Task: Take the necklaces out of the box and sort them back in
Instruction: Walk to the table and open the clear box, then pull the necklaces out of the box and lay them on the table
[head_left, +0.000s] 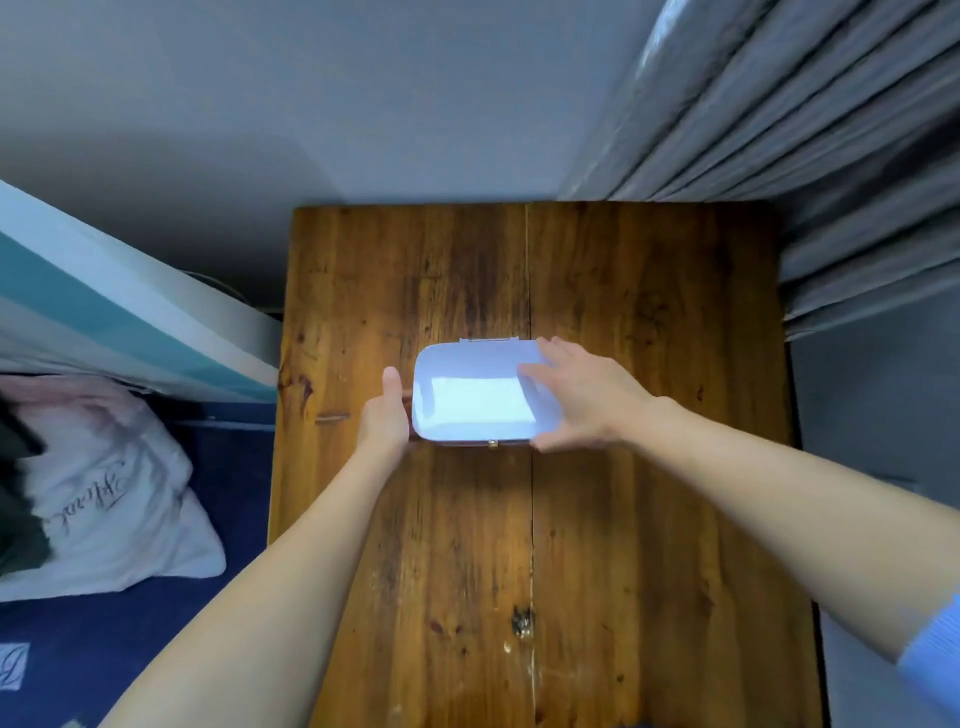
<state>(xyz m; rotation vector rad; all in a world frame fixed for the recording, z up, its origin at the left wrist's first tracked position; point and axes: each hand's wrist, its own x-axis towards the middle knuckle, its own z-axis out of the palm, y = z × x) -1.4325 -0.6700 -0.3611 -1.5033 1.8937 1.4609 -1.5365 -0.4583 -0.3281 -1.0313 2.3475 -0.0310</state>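
A white rounded jewellery box (467, 395) lies closed on the wooden table (649, 322), hinge at its far edge and a small gold clasp at its near edge. My left hand (387, 415) presses against the box's left end, thumb up along the side. My right hand (582, 397) lies over the box's right end, fingers spread on the lid and thumb at the near edge. No necklaces show; the inside of the box is hidden.
A grey curtain (831, 171) hangs along the table's right and back right. A bed with a white pillow (114, 509) and dark blue cover stands left of the table. The grey wall is behind.
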